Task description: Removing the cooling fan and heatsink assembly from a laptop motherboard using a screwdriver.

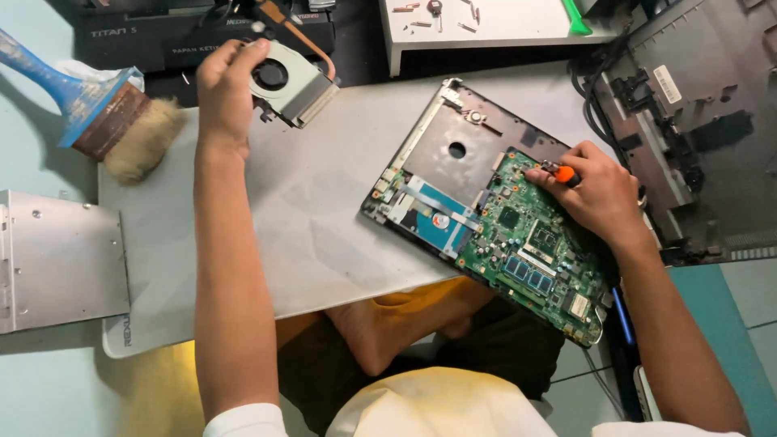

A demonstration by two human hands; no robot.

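Gripping cooling fan (287, 81) and screwdriver (564, 172)

so I count one green motherboard (526, 243), one cooling fan (290, 81), one paintbrush (97, 117), one orange-handled screwdriver (564, 173), and roughly six loose screws (437, 16).

Even, soft overhead light, faint shadows under the arms, mild wide-angle bending (edges only), slight overall softness

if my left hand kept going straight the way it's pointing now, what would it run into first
Probably the black box at the far edge of the work surface. The left hand, holding the cooling fan, points away from the body toward it; the gap's depth is hard to judge.
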